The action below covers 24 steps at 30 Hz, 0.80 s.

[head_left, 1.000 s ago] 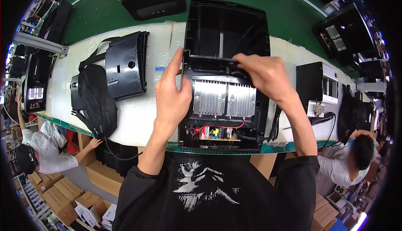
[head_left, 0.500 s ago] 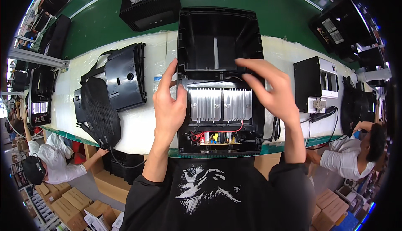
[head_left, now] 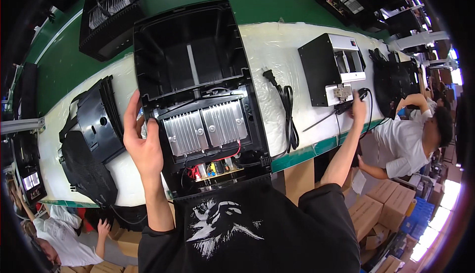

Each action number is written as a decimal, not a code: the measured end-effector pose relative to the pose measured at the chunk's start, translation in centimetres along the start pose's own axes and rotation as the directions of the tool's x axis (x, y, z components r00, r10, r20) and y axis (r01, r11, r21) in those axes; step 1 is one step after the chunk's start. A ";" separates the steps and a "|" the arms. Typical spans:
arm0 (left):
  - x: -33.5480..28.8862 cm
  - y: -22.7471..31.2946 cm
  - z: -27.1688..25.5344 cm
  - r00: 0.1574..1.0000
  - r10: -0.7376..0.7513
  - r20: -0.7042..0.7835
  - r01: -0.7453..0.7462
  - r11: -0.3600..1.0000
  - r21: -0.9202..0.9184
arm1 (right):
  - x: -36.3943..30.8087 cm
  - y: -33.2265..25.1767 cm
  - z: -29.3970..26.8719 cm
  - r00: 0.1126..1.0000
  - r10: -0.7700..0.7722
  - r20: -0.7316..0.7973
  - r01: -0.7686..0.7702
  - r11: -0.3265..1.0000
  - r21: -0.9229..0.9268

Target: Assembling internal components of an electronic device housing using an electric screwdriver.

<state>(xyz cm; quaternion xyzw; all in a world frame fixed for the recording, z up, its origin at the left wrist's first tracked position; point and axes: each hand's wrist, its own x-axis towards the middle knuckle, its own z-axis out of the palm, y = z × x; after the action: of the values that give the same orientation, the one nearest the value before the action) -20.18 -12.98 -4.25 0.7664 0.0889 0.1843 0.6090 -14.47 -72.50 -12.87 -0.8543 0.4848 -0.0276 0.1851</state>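
In front of me lies an open black plastic housing (head_left: 190,82) with a deep hollow upper half. Two finned silver heat sinks (head_left: 205,129) sit in its lower half, above a small circuit board (head_left: 215,169) with red wires. My left hand (head_left: 143,147) holds the housing's left edge, thumb on the rim and fingers along the side. Off to the right, my right hand (head_left: 359,107) closes around the handle of a corded electric screwdriver (head_left: 341,109) with a long thin shaft. The handle is partly hidden by my fingers.
Beside the screwdriver stands a black-and-white box (head_left: 321,68). A coiled power cord with plug (head_left: 287,110) lies right of the housing. Black panels (head_left: 101,119) and a mesh-covered piece (head_left: 89,166) are on the left. Other people work at both sides; another black unit (head_left: 109,21) stands beyond.
My right hand has left the housing and gone right to the corded screwdriver. My left hand stays at the housing's left edge. The view has swung right, showing the coiled cord.
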 end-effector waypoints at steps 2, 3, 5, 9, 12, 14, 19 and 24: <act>-0.1 -0.1 0.0 1.000 0.000 0.003 0.000 1.000 0.020 | 1.6 1.7 3.0 0.988 0.025 -0.154 -0.035 0.998 -0.059; -0.1 -0.1 0.0 1.000 -0.007 -0.002 0.007 1.000 -0.001 | 1.4 0.8 1.9 0.995 0.029 -0.091 -0.029 1.000 0.001; -0.1 -0.3 -0.3 1.000 -0.028 -0.009 0.028 0.999 -0.042 | 1.9 1.2 2.2 0.992 -0.049 -0.113 0.065 0.988 0.138; -1.7 0.6 0.1 0.995 -0.064 0.075 0.073 0.990 -0.123 | -0.2 3.6 1.9 0.950 -0.145 -0.275 0.311 0.465 0.829; -3.4 0.8 -0.5 0.984 -0.164 0.074 0.171 0.979 -0.109 | -8.9 -0.3 -5.8 0.938 -0.024 -0.345 0.344 0.150 0.927; -3.2 1.2 -0.5 0.963 -0.258 0.078 0.267 0.953 -0.143 | -12.5 -1.1 -11.5 0.854 -0.062 -0.517 0.519 0.013 0.855; -3.1 2.0 1.2 0.965 -0.254 0.063 0.261 0.953 -0.153 | -16.9 -4.0 -18.6 0.647 -0.425 -0.633 0.479 -0.420 0.771; -3.5 1.1 0.5 0.972 -0.229 0.055 0.234 0.960 -0.150 | -18.4 -5.6 -18.2 0.489 -0.465 -0.738 0.582 -0.457 0.673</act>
<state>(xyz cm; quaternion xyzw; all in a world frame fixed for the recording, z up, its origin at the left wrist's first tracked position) -23.33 -14.92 -3.92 0.7041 0.1519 0.1039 0.6859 -23.73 -59.73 8.42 -0.5594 -0.1896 -0.4777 0.6504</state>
